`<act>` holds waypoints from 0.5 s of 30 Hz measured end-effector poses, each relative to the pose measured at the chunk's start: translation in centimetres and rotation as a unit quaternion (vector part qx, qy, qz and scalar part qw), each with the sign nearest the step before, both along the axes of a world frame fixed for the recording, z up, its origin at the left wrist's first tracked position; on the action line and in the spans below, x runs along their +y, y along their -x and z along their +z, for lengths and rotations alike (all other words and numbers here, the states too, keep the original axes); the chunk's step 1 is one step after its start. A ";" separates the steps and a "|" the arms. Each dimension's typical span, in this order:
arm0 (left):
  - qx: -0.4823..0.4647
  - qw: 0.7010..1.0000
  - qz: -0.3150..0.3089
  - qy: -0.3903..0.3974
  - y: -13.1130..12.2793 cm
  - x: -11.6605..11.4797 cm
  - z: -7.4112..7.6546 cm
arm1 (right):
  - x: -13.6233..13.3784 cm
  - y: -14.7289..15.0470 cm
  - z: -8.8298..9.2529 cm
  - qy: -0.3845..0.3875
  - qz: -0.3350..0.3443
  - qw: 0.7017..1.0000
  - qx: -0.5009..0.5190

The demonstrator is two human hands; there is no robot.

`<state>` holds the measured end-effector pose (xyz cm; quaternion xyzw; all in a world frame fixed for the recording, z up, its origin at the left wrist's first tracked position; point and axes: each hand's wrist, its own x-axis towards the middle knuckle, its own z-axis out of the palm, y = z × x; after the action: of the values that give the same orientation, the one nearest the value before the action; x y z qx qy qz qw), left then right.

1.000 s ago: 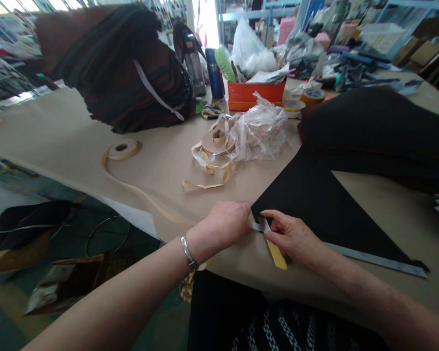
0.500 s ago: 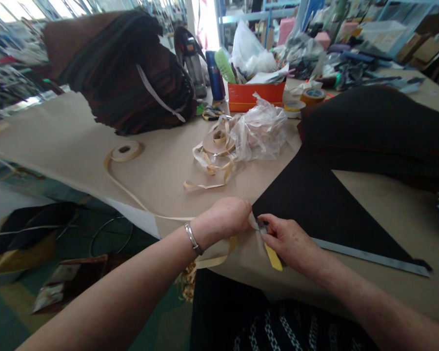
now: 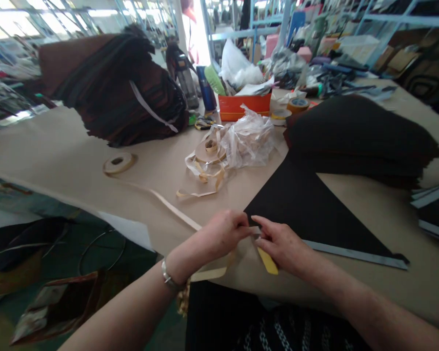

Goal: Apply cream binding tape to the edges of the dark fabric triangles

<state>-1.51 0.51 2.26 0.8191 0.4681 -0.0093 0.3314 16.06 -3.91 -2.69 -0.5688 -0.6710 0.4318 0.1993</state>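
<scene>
A black triangular fabric piece (image 3: 307, 207) lies flat on the paper-covered table (image 3: 58, 151), with a grey tape strip (image 3: 351, 252) along its near edge. At the piece's left corner, my left hand (image 3: 225, 233) and my right hand (image 3: 280, 243) meet. My left hand's fingers pinch the end of the tape there. A tan tape ribbon (image 3: 175, 209) runs from under that hand back to a flat tape roll (image 3: 117, 163). My right hand pinches the same corner and holds a small yellow-handled tool (image 3: 268, 261).
A tangle of tan tape (image 3: 205, 165) and a crumpled plastic bag (image 3: 250, 139) lie mid-table. Stacked dark fabric (image 3: 354, 134) fills the right, a brown-black bundle (image 3: 120, 92) the back left. An orange box (image 3: 245, 105), bottles and tape rolls stand behind.
The tan ribbon has been pulled tauter and straighter from the roll toward my left hand. Both hands stay at the fabric corner; the view has shifted slightly.
</scene>
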 end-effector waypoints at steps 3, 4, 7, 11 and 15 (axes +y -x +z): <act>-0.017 0.999 0.034 -0.013 2.0 -0.2 -0.6 | -1.0 -4.1 1.4 0.048 -0.052 0.993 0.095; -0.030 0.999 0.041 -0.017 2.6 -0.3 -0.9 | -1.4 -5.9 1.8 0.062 -0.076 0.989 0.110; -0.081 0.994 0.061 -0.036 4.0 -1.0 -1.9 | -2.9 -11.9 2.4 0.061 -0.153 0.978 0.131; -0.124 0.992 0.019 -0.031 3.7 -1.8 -3.4 | -4.4 -18.1 2.0 -0.028 -0.174 0.984 -0.015; -0.122 0.988 -0.006 -0.096 1.3 -1.6 -4.9 | -4.7 -20.3 1.1 -0.040 -0.178 0.955 -0.235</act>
<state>-2.83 -1.10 -2.64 0.8451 0.4176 0.1333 0.3061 36.33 -8.63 -1.58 -0.7561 -0.6035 0.2158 0.1324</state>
